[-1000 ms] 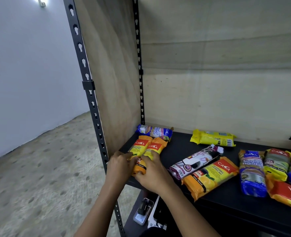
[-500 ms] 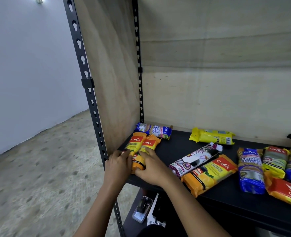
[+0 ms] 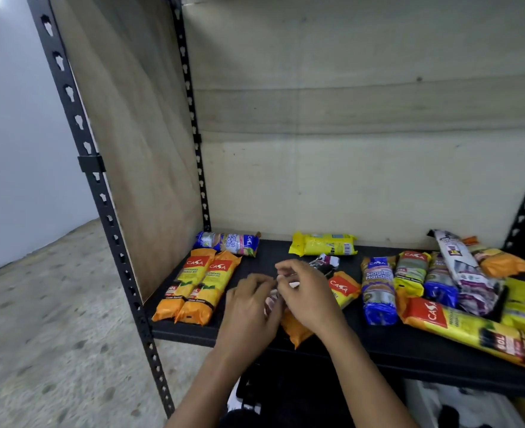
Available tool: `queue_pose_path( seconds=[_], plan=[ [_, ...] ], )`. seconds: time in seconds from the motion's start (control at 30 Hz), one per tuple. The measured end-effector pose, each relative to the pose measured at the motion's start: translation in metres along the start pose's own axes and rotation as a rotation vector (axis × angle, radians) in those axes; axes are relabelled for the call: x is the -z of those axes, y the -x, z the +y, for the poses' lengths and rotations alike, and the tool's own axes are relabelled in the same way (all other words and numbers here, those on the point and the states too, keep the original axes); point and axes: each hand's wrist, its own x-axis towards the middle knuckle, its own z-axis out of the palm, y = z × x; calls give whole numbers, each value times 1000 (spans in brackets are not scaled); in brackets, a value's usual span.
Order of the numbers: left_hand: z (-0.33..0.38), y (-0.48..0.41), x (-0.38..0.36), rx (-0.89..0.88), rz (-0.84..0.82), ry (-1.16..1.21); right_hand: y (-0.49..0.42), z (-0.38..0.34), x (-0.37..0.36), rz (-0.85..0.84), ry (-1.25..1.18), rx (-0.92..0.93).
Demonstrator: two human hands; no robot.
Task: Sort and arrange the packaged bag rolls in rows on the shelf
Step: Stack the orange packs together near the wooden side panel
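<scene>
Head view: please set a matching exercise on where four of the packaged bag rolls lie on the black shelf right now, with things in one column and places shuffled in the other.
Things:
1. pair of orange-and-yellow plastic packs
2. blue-and-white plastic roll pack
3. plain yellow plastic pack
4. long yellow plastic pack with a red label

Places on the black shelf:
A. right front, lying aslant
B. back left corner, lying crosswise
C. left front, side by side
D. middle, along the back wall

Pairs: 1-C, 2-B, 3-D, 4-A.
</scene>
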Motion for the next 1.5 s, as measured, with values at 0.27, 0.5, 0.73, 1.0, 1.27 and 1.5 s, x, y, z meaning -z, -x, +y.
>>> queue_pose_path(
  seconds=[0.27,0.5,0.73,1.0,1.27,1.5],
  plan=[
    [41,-6,-33,-136,-165,26,46,54,79,164,200,-67],
    [66,-12,-50,-83,-287,-133,84,71,121,325,194,7],
    [65,-20,-58,-53,-340,-237,108,102,168,274,524,-145],
    [61,-29,-49,-69,-462,-233,121,123,196,-5,821,-395],
    [55,-24,-51,-65,-375,-85,112,115,216,-38,903,-366],
    [54,-19,-41,-14,-228,78,105,87,232,127,836,-232]
  ],
)
